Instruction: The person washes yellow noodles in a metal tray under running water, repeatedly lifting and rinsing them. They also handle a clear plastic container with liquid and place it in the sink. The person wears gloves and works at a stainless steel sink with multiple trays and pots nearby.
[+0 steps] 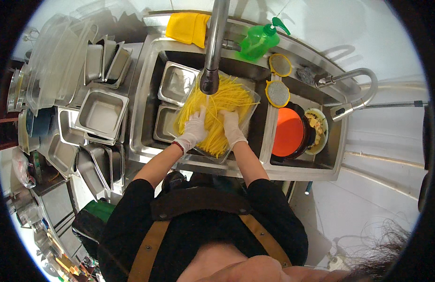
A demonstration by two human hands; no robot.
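Long yellow noodles [235,93] fill a clear plastic container [252,107] in the larger basin of a steel sink [252,137]. A thin stream of water falls onto them from the spray head of a metal faucet [209,81]. My left hand [195,131], in a thin whitish glove, lies on the left part of the noodles with its fingers apart. Likewise gloved, my right hand [232,127] reaches into the right side of the heap. Its fingertips are buried, so whether they grip any strands is hidden. Two steel pans [177,83] sit left of the container, partly under it.
In the smaller basin stand an orange-red round vessel [288,132] and a bowl of food scraps [319,132]. A green pump bottle [260,42], scrubbing sponges [278,93] and a yellow cloth [187,28] rest on the sink's ledges. Steel pans [103,112] crowd the left counter.
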